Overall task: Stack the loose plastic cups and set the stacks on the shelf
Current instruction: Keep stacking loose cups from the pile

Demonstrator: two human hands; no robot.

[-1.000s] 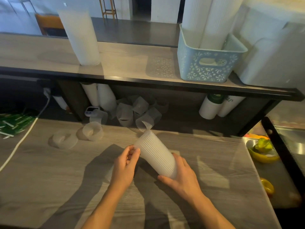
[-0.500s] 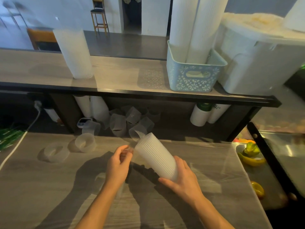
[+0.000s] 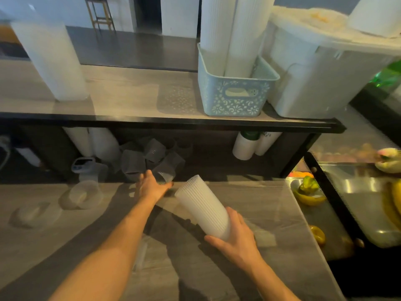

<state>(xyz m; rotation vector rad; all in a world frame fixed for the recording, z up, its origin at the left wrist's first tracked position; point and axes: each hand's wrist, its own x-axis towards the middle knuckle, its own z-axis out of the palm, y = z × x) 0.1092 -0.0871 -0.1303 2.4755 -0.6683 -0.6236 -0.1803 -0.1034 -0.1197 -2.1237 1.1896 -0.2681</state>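
My right hand (image 3: 236, 237) grips the base of a ribbed, translucent stack of plastic cups (image 3: 204, 209), tilted with its open end up and to the left over the wooden counter (image 3: 260, 200). My left hand (image 3: 152, 185) is stretched forward to a loose clear cup (image 3: 166, 175) at the front of a pile of loose cups (image 3: 152, 155) under the shelf (image 3: 173, 122). Its thumb is spread below the cup's rim and its fingers lie beside the cup, not closed round it. A tall cup stack (image 3: 50, 59) stands on the shelf at the left.
A blue basket (image 3: 234, 98) with tall white stacks and a big white bin (image 3: 325, 83) fill the shelf's right end. Two clear containers (image 3: 84, 194) (image 3: 32, 213) lie on the counter at left. A small scale (image 3: 83, 165) sits nearby. A fruit display case (image 3: 358, 203) borders the right.
My left hand has let go of the stack's open end and moved forward to the loose cups under the shelf. My right hand still holds the stack, now lower and further right.
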